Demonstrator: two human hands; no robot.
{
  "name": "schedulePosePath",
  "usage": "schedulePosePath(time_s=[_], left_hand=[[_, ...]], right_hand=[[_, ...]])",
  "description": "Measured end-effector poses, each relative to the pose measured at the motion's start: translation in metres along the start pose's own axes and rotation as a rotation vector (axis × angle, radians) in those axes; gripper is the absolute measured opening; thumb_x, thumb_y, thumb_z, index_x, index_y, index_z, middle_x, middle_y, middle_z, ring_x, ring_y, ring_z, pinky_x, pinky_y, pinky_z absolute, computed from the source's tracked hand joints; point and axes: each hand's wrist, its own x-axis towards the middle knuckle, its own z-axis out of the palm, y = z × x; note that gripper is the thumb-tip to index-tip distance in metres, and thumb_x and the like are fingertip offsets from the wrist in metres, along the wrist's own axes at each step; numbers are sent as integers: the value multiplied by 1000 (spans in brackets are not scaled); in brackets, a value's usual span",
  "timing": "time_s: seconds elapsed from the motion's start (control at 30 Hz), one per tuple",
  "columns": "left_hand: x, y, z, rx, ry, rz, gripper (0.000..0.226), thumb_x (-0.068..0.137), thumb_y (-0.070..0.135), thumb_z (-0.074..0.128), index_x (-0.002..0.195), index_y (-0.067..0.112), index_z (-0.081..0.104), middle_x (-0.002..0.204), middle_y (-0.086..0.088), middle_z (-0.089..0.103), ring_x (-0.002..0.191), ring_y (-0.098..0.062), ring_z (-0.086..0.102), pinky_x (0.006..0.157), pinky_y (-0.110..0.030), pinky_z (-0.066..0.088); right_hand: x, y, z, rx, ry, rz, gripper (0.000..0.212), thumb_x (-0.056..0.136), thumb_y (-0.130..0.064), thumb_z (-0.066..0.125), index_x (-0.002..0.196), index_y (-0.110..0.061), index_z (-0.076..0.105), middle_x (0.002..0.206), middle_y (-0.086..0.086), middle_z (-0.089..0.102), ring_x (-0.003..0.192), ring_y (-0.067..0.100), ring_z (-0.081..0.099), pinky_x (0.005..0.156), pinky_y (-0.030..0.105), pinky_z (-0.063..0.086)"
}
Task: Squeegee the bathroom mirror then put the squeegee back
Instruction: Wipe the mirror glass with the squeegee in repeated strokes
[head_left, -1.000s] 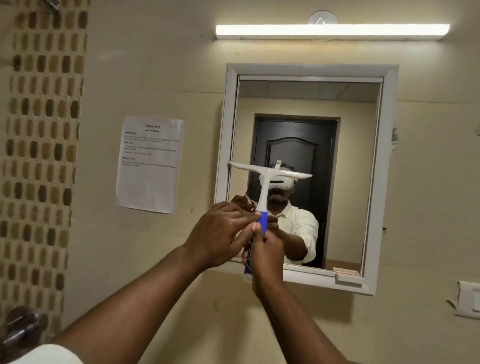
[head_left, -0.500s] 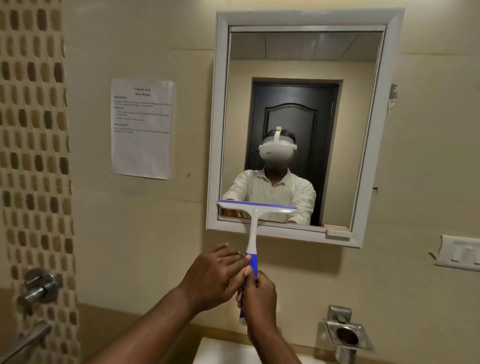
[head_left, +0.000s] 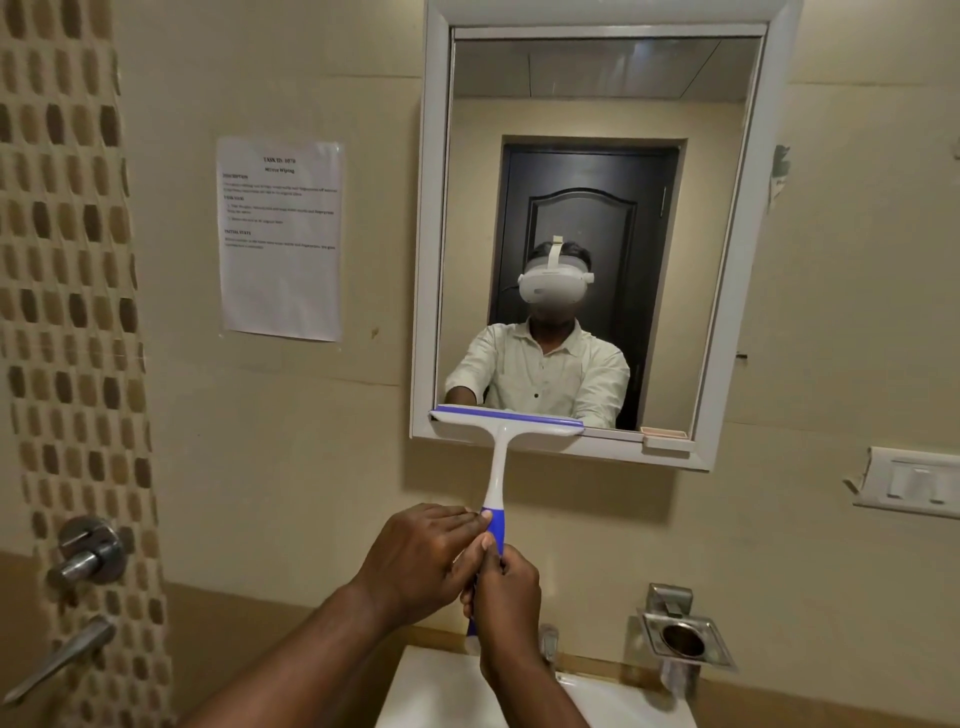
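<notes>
Squeegee (head_left: 500, 467): blade lies level across the bottom left of the mirror (head_left: 597, 156), at the lower frame edge; handle runs nearly straight down from there. Both hands sit at the blue grip below the mirror. Right hand (head_left: 506, 597) is wrapped round the grip, left hand (head_left: 421, 558) pinches it just above. Blade is directly above the fingers, so the next stroke probably needs a lift upward first.

The squeegee (head_left: 503, 425) lies across the bottom edge of the mirror (head_left: 597, 156), above my two hands. The paper notice (head_left: 280, 239) hangs left of the mirror, the switch plate (head_left: 911, 480) is at the right, and the sink (head_left: 441, 691) stands below.
</notes>
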Motion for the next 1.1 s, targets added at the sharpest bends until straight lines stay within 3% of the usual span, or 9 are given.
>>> schedulePosePath(time_s=[0.1, 0.2, 0.3, 0.4, 0.6, 0.77, 0.87, 0.97, 1.1], left_hand=[[3, 3, -1, -25, -23, -88, 32, 90, 35, 47, 104, 21, 72, 93, 5, 76, 83, -9, 70, 74, -25, 57], [10, 5, -2, -127, -28, -297, 33, 90, 44, 42, 103, 30, 69, 82, 9, 74, 71, -6, 65, 68, -29, 54], [22, 7, -2, -222, -30, -488, 18, 85, 44, 54, 91, 29, 62, 71, 11, 68, 67, -5, 63, 65, -26, 53], [29, 8, 0, -345, -56, -640, 18, 79, 43, 64, 80, 25, 61, 61, 6, 64, 59, -7, 61, 60, -30, 51], [27, 9, 14, -445, -161, -675, 24, 74, 42, 68, 71, 19, 63, 54, 6, 64, 49, -4, 55, 57, -31, 48], [28, 15, 19, -571, -172, -672, 21, 73, 34, 70, 66, 18, 59, 48, 8, 61, 43, 0, 51, 53, -25, 43], [31, 19, 19, -621, -125, -642, 20, 69, 32, 72, 66, 20, 56, 48, 6, 59, 43, -1, 49, 51, -24, 44], [31, 22, 18, -632, -49, -614, 24, 65, 35, 71, 68, 16, 57, 59, -5, 66, 48, -8, 51, 55, -32, 49], [25, 23, 19, -650, 46, -650, 24, 67, 34, 72, 69, 14, 58, 61, -8, 65, 53, -12, 53, 60, -40, 51]], right_hand=[[-1, -1, 0, -8, -2, -10, 33, 97, -37, 46, 78, -14, 61, 67, 9, 63, 57, 18, 56, 54, 28, 47], [-1, 0, -1, -20, 0, -16, 36, 98, -35, 44, 72, -14, 58, 63, 9, 61, 53, 17, 54, 55, 30, 46], [-1, -1, 1, -16, 2, -9, 33, 98, -32, 43, 74, -14, 58, 64, 8, 60, 55, 18, 53, 55, 30, 45], [-1, 0, 0, -27, 3, -9, 34, 98, -33, 43, 76, -13, 59, 65, 7, 61, 57, 18, 54, 56, 31, 44], [-4, 11, -13, -133, 3, -7, 32, 98, -33, 44, 83, -11, 62, 70, 10, 66, 59, 19, 59, 62, 34, 49], [-10, 13, -24, -130, -4, -28, 39, 97, -38, 44, 80, -8, 62, 59, 3, 61, 51, 16, 55, 59, 32, 46], [-13, 13, -30, -113, 13, -90, 37, 96, -39, 46, 80, -10, 62, 57, 2, 60, 51, 15, 54, 56, 31, 45], [-16, 15, -37, -128, 39, -176, 31, 95, -37, 47, 80, -14, 60, 58, 3, 62, 51, 14, 56, 57, 32, 46], [-17, 15, -40, -230, 7, -244, 23, 96, -34, 47, 86, -17, 59, 66, 1, 64, 59, 14, 59, 58, 23, 46]])
